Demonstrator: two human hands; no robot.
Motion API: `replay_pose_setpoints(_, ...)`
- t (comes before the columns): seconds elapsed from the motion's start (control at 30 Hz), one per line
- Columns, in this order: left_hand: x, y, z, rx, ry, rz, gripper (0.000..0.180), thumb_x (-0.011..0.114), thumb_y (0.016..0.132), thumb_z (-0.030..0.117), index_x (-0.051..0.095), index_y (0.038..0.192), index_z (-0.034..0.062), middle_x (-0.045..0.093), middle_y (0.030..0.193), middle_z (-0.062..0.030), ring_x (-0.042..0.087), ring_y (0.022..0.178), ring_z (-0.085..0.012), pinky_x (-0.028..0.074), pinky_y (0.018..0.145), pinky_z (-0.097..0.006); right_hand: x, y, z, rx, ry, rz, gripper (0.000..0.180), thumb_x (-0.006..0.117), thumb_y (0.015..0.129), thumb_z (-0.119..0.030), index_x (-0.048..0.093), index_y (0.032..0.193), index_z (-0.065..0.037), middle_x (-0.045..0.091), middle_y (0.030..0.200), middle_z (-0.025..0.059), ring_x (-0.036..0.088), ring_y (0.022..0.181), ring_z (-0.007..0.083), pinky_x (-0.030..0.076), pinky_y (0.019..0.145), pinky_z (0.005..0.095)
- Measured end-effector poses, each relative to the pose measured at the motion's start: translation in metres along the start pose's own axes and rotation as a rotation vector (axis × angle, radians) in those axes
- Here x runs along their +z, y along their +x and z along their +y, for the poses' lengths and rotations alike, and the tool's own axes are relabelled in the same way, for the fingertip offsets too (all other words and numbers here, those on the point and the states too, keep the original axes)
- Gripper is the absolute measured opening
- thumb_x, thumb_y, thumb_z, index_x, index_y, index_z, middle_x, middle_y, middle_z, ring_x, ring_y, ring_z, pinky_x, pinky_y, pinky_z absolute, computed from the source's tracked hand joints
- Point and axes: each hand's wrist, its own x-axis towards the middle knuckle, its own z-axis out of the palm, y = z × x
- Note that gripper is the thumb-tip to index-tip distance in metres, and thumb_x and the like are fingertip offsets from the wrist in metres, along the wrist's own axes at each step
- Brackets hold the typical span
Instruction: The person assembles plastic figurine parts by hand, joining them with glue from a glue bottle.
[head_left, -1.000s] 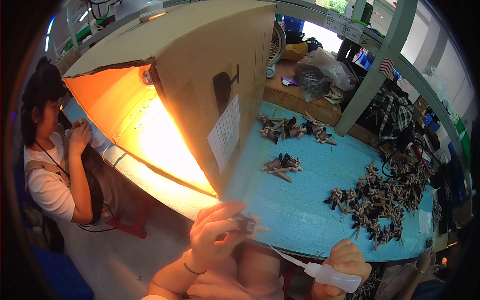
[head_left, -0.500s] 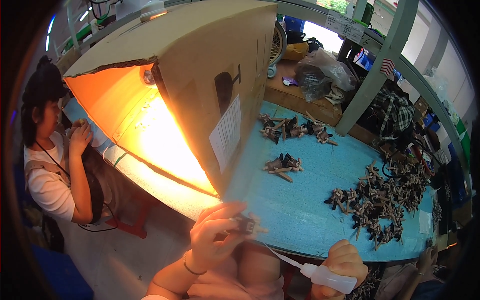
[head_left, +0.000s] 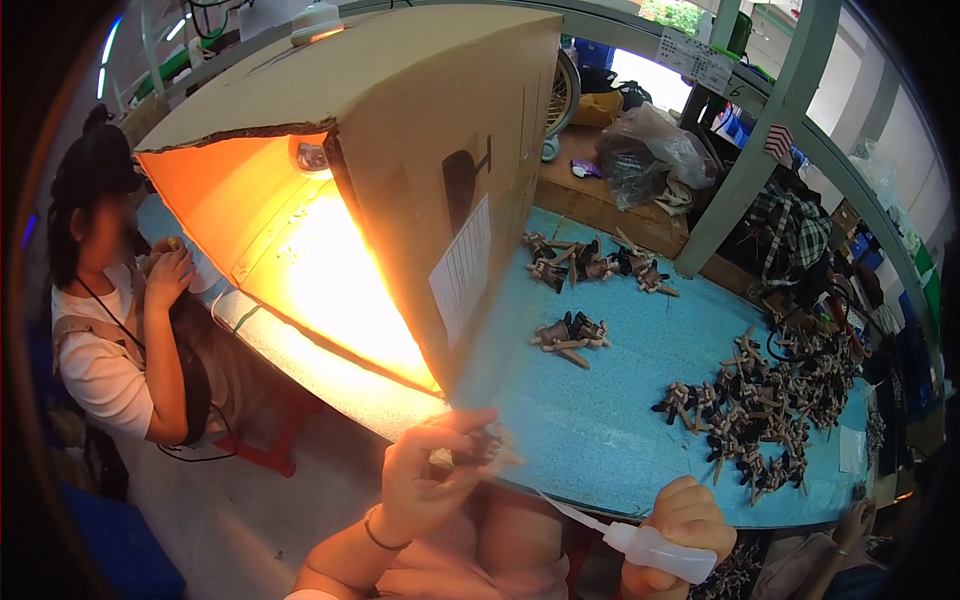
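Between the fingertips of my left hand (head_left: 432, 470) is a small dark-and-beige figurine (head_left: 482, 446), held up over the near table edge and partly blurred. My right hand (head_left: 686, 530) is wrapped round a white squeeze bottle (head_left: 660, 551). The bottle's long thin nozzle (head_left: 570, 512) points left and up, its tip below the figurine and apart from it. Similar figurines lie on the blue tabletop (head_left: 620, 420): a few in a small cluster (head_left: 572, 336), several in a row (head_left: 597, 264) behind it, and a big heap (head_left: 765, 405) on the right.
A large cardboard box (head_left: 430, 130) stands at the left of the table, its open side lit orange by a lamp (head_left: 310, 154). A person (head_left: 115, 330) sits beyond it. Another person's hand (head_left: 853, 522) is at the lower right. A metal post (head_left: 755, 140) rises behind the table.
The figurine in my left hand has turned and tilted slightly, and the fingers have shifted round it. My right hand with the squeeze bottle has barely moved. The view has shifted a little.
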Motion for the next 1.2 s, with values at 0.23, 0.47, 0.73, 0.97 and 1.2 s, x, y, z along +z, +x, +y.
replay_pose_setpoints(0.23,0.000,-0.004,-0.001,-0.096,-0.062,0.063,0.033,0.064,0.075,-0.007,0.043,0.098,0.0048,0.054,0.112,-0.0268,0.057,0.094,-0.0175,0.046,0.080,-0.027,-0.005,0.009,-0.005,-0.005,-0.070,-0.102,0.045,0.066,0.077,-0.045,0.047,0.082,-0.004,0.051,0.069,0.0072,0.047,0.057,0.0210,0.041,0.054,0.0348)
replay_pose_setpoints(0.47,-0.002,-0.004,0.002,-0.139,-0.170,0.021,0.025,0.054,0.080,-0.012,0.042,0.098,0.0005,0.049,0.118,-0.0246,0.059,0.095,-0.0235,0.052,0.081,-0.037,-0.002,0.009,-0.010,-0.013,-0.025,-0.083,0.043,0.064,0.079,-0.043,0.046,0.089,-0.005,0.050,0.068,0.0068,0.047,0.058,0.0205,0.041,0.055,0.0354)
replay_pose_setpoints(0.73,-0.007,-0.010,0.002,-0.175,-0.185,0.041,0.026,0.057,0.079,-0.011,0.044,0.098,0.0011,0.051,0.118,-0.0237,0.056,0.095,-0.0162,0.050,0.080,-0.031,0.004,-0.004,0.008,-0.007,-0.092,0.120,0.051,0.057,0.078,-0.055,0.039,0.086,-0.009,0.041,0.064,0.0007,0.039,0.053,0.0128,0.029,0.050,0.0271)
replay_pose_setpoints(0.97,-0.009,-0.010,0.003,-0.147,-0.166,0.021,0.028,0.057,0.077,-0.013,0.046,0.098,0.0018,0.050,0.119,-0.0237,0.055,0.096,-0.0162,0.047,0.084,-0.031,0.002,0.002,0.004,0.028,-0.046,0.122,0.051,0.057,0.078,-0.056,0.039,0.085,-0.009,0.041,0.062,0.0007,0.038,0.051,0.0124,0.029,0.050,0.0273)
replay_pose_setpoints(1.2,-0.010,-0.013,0.003,-0.162,-0.211,0.032,0.036,0.062,0.073,-0.012,0.045,0.100,0.0042,0.051,0.118,-0.0259,0.056,0.096,-0.0185,0.047,0.083,-0.031,0.008,0.003,0.004,0.008,-0.058,0.108,0.051,0.058,0.078,-0.055,0.039,0.085,-0.008,0.042,0.063,0.0010,0.038,0.053,0.0124,0.029,0.050,0.0274)
